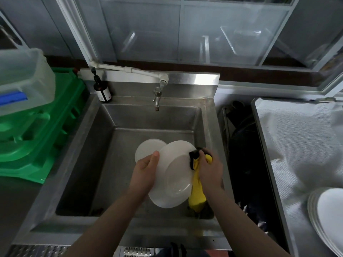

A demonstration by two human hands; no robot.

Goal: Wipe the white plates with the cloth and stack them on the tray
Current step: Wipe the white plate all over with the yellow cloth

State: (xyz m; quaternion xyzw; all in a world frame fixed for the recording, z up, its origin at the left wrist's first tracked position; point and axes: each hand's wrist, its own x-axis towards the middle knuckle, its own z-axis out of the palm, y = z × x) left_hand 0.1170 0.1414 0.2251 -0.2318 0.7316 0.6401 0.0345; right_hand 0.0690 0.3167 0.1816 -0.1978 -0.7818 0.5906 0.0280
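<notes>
The left hand [145,168] grips a white plate [174,175] by its left rim, thumb on the face, tilted over the sink [111,119]. The right hand [210,169] is curled round a yellow cloth [197,193], pressing it to the plate's right edge. A second plate [146,148] lies in the basin behind. Stacked plates [328,216] rest far right on a white-covered tray [297,138].

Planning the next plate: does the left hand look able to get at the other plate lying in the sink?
Probably not yet: the left hand holds the tilted plate, which overlaps the second plate in the sink.
</notes>
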